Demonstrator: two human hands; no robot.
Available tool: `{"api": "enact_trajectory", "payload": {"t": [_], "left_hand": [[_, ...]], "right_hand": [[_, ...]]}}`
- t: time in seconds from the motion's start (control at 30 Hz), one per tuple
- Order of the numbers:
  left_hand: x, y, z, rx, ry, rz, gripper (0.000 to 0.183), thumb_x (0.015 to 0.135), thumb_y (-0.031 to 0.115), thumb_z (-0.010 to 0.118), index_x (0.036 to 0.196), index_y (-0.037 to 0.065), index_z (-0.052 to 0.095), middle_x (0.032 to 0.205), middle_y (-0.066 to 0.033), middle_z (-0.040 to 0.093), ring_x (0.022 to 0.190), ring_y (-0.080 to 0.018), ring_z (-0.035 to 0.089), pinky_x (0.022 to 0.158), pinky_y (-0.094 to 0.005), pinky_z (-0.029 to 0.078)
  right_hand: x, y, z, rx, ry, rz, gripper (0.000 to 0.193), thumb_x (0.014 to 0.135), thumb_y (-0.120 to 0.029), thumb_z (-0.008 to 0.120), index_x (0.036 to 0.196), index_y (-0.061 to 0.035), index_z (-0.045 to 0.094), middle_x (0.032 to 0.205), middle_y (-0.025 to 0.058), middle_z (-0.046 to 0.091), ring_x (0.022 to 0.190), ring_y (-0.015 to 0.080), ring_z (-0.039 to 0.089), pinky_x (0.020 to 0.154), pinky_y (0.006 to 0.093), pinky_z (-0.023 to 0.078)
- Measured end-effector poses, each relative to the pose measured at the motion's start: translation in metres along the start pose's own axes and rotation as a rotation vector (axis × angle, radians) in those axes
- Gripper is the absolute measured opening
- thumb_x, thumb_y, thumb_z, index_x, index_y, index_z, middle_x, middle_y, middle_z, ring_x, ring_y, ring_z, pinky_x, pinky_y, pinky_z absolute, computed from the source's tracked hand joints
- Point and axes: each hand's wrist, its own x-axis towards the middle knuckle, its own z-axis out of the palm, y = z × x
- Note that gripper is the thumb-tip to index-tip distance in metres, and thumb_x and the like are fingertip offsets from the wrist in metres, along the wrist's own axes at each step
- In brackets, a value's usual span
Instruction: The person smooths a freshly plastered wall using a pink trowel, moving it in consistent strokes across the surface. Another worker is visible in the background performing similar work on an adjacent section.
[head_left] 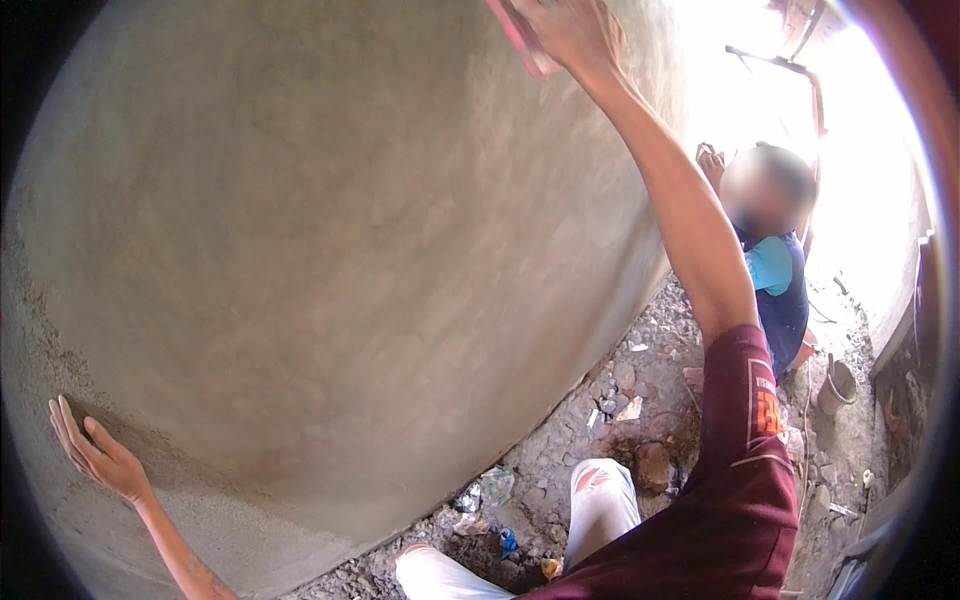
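Observation:
A grey plastered wall [330,250] fills most of the head view, smooth in the middle and rougher at its left edge. High up on it, my right hand [580,35] grips a pink plastering float [524,38] whose flat face lies toward the plaster. The top of the picture cuts off part of the float and the hand. Low at the far left, my left hand [100,460] is spread beside the rough plaster with nothing in it. Whether its palm touches the wall I cannot tell.
To the right, a person [775,260] in a dark vest with light-blue sleeves is low beside the wall, one hand raised. A bucket [836,386] stands behind them. Rubble and litter [500,486] cover the ground around my legs. Bright light washes out the upper right.

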Motion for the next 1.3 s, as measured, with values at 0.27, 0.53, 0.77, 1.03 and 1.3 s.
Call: {"api": "enact_trajectory", "payload": {"t": [0.27,0.53,0.77,1.03,1.3], "left_hand": [[0.000,0.000,-0.001,0.033,-0.014,0.003,0.041,0.111,0.025,0.043,0.144,0.005,0.055,0.148,-0.0121,0.056,0.140,-0.0280,0.050,0.118,-0.0450,0.041],[-0.004,-0.012,-0.003,0.113,-0.047,-0.020,0.041,0.111,0.028,0.042,0.145,0.008,0.055,0.149,-0.0102,0.055,0.140,-0.0267,0.049,0.119,-0.0445,0.041],[-0.009,0.004,0.006,0.102,-0.043,-0.070,0.044,0.111,0.034,0.041,0.145,0.011,0.055,0.149,-0.0086,0.055,0.140,-0.0263,0.049,0.119,-0.0446,0.042],[0.001,-0.009,-0.010,0.148,-0.026,-0.049,0.042,0.111,0.032,0.041,0.143,0.011,0.057,0.147,-0.0078,0.057,0.139,-0.0261,0.050,0.119,-0.0454,0.041],[0.003,-0.003,-0.010,0.111,-0.032,-0.028,0.043,0.110,0.032,0.042,0.144,0.010,0.055,0.148,-0.0086,0.056,0.140,-0.0262,0.049,0.119,-0.0456,0.042]], "right_hand": [[-0.065,-0.003,0.021,-0.178,-0.067,0.297,0.078,0.091,-0.061,0.062,0.154,-0.0176,0.046,0.120,0.0189,0.073,0.108,0.0382,0.070,0.095,0.0443,0.053],[-0.075,-0.030,0.062,-0.170,0.120,-0.025,0.067,0.099,-0.049,0.059,0.156,-0.0214,0.041,0.112,0.0165,0.074,0.101,0.0340,0.074,0.081,0.0435,0.057],[0.026,-0.037,0.019,-0.054,0.025,0.121,0.066,0.098,-0.050,0.058,0.156,-0.0216,0.041,0.110,0.0165,0.075,0.099,0.0343,0.074,0.081,0.0443,0.057],[0.029,-0.030,0.036,-0.028,0.053,0.136,0.066,0.098,-0.052,0.056,0.155,-0.0217,0.041,0.106,0.0164,0.075,0.097,0.0346,0.074,0.080,0.0453,0.057],[-0.015,-0.009,0.046,-0.112,0.094,0.092,0.066,0.098,-0.054,0.055,0.155,-0.0219,0.041,0.103,0.0164,0.075,0.095,0.0349,0.074,0.079,0.0462,0.056]]}}
